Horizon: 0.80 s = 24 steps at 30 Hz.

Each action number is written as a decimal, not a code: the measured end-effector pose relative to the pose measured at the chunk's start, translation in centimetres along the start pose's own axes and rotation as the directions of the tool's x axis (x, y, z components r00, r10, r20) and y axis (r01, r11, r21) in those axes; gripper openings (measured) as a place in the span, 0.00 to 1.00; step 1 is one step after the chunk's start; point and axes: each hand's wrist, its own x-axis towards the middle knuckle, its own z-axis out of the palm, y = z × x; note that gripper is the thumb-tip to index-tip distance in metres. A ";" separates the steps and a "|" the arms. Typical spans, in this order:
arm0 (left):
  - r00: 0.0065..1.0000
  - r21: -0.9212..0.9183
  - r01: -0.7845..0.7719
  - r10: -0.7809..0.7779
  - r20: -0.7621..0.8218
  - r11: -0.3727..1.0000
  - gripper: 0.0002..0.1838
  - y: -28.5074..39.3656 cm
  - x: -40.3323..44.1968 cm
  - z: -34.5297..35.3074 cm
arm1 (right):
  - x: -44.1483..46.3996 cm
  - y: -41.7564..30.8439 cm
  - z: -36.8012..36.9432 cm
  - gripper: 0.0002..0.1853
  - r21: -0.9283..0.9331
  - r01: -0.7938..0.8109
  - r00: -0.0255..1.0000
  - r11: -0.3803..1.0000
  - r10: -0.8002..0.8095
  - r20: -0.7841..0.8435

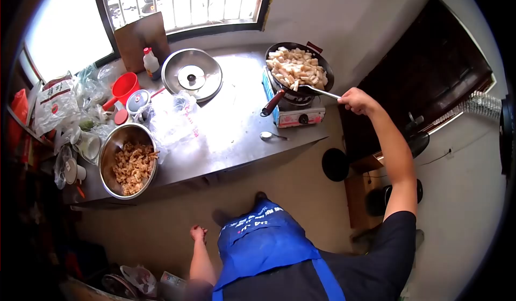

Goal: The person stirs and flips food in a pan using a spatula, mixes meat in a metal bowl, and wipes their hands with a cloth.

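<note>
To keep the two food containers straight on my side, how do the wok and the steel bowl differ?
The wok is dark, with a handle; the steel bowl is shiny, with none visible. The wok sits on the portable stove, the bowl on the counter. The wok holds pale chunks; the bowl holds browner pieces. Both are round and uncovered.

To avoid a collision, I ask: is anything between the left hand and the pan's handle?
Yes: the counter's edge is between the left hand and the handle; the spoon lies close to the direct path.
</note>
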 end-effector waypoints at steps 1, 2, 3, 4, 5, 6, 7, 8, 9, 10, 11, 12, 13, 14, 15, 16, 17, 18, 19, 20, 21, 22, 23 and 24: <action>1.000 0.006 -0.003 0.003 -0.004 1.000 0.15 0.1 0.2 -0.4 | 0.2 -0.2 -0.2 0.11 -0.007 0.001 1.000 1.000 -0.001 -0.002; 1.000 0.031 0.003 -0.003 -0.011 1.000 0.16 -0.2 0.2 -0.4 | 0.4 -0.3 -0.6 0.09 0.034 -0.019 1.000 0.999 0.019 0.007; 1.000 0.056 0.010 -0.009 -0.016 0.998 0.16 -0.6 0.0 -0.3 | 0.5 -0.2 -1.1 0.09 0.039 -0.024 1.000 0.999 0.024 0.007; 1.000 0.066 0.010 -0.009 -0.018 0.998 0.16 -1.1 -0.5 -0.3 | 0.5 0.2 -1.6 0.09 0.048 -0.032 0.999 0.998 0.031 0.028; 0.997 0.056 0.071 -0.069 -0.037 0.996 0.17 -1.8 -1.1 -0.2 | 0.5 0.5 -2.0 0.09 0.059 -0.038 0.998 0.998 0.035 0.051; 0.990 0.046 0.129 -0.126 -0.056 0.991 0.17 -2.3 -1.6 -0.2 | 0.4 0.8 -2.7 0.08 0.059 -0.049 0.996 0.997 0.045 0.080; 0.989 0.055 0.143 -0.141 -0.054 0.988 0.16 -3.2 -1.7 -0.3 | -0.6 0.5 -3.0 0.08 0.040 -0.053 0.998 0.998 0.051 0.048; 0.986 0.149 0.164 -0.164 -0.007 0.975 0.15 -3.5 -2.1 -0.7 | -1.3 0.4 -3.7 0.08 0.044 -0.056 0.997 0.997 0.053 0.056; 0.986 0.157 0.163 -0.164 -0.006 0.974 0.15 -4.0 -2.5 -0.9 | -1.8 0.4 -4.7 0.09 0.043 -0.057 0.997 0.997 0.054 0.062; 0.984 0.213 0.177 -0.172 -0.043 0.961 0.15 -4.1 -3.6 -0.9 | -2.1 0.5 -5.8 0.10 0.029 -0.049 0.997 0.998 0.047 0.067; 0.983 0.239 0.185 -0.176 -0.059 0.953 0.15 -4.0 -4.3 -0.7 | -2.6 0.2 -7.0 0.10 0.027 -0.048 0.997 0.999 0.046 0.063; 0.981 0.265 0.194 -0.180 -0.075 0.945 0.15 -3.9 -4.9 -0.6 | -3.1 -0.1 -8.0 0.11 0.014 -0.047 0.997 0.999 0.046 0.065; 0.970 0.244 0.241 -0.224 -0.097 0.939 0.15 -4.0 -5.0 -0.6 | -3.5 -0.3 -8.9 0.11 0.001 -0.047 0.997 0.999 0.047 0.069; 0.963 0.233 0.266 -0.246 -0.109 0.936 0.15 -4.0 -5.0 -0.5 | -3.7 -0.5 -9.7 0.12 -0.008 -0.037 0.998 0.999 0.037 0.052; 0.956 0.222 0.290 -0.269 -0.120 0.931 0.15 -3.9 -5.0 -0.4 | -4.2 -0.7 -10.5 0.12 -0.019 -0.033 0.998 0.999 0.034 0.045; 0.964 0.240 0.262 -0.246 -0.095 0.935 0.15 -3.7 -4.5 -0.2 | -5.3 -1.6 -11.2 0.12 -0.050 -0.019 0.999 0.999 0.021 0.033; 0.972 0.256 0.235 -0.225 -0.069 0.938 0.14 -3.6 -4.1 0.1 | -6.1 -2.3 -11.7 0.12 -0.084 -0.004 1.000 0.996 0.006 0.022; 0.987 0.232 0.143 -0.121 -0.105 0.962 0.13 -3.7 -3.0 0.9 | -5.9 -2.4 -12.4 0.12 -0.089 0.001 1.000 0.996 0.002 0.025; 0.989 0.213 0.047 -0.016 -0.144 0.976 0.11 -3.5 -2.2 1.5 | -5.5 -2.1 -13.5 0.12 -0.130 0.082 0.996 0.988 -0.079 0.027; 0.988 0.111 -0.103 0.115 -0.107 0.988 0.10 -2.5 -1.9 2.3 | -5.4 -2.3 -14.0 0.12 -0.167 0.162 0.987 0.973 -0.159 0.030; 0.965 0.005 -0.250 0.250 -0.083 0.968 0.08 -1.1 -1.2 3.8 | -5.1 -2.5 -14.4 0.12 -0.167 0.163 0.987 0.972 -0.160 0.030; 0.928 -0.015 -0.371 0.370 -0.046 0.928 0.08 1.1 -1.3 5.3 | -5.2 -3.1 -14.0 0.13 -0.303 0.298 0.951 0.905 -0.308 0.018; 0.875 -0.037 -0.483 0.483 -0.010 0.875 0.08 3.7 -1.8 7.0 | -5.5 -3.9 -13.6 0.14 -0.433 0.412 0.895 0.802 -0.445 0.028; 0.840 -0.070 -0.538 0.541 0.036 0.840 0.09 6.8 -3.3 8.9 | -6.1 -5.3 -12.9 0.16 -0.480 0.366 0.909 0.798 -0.417 0.000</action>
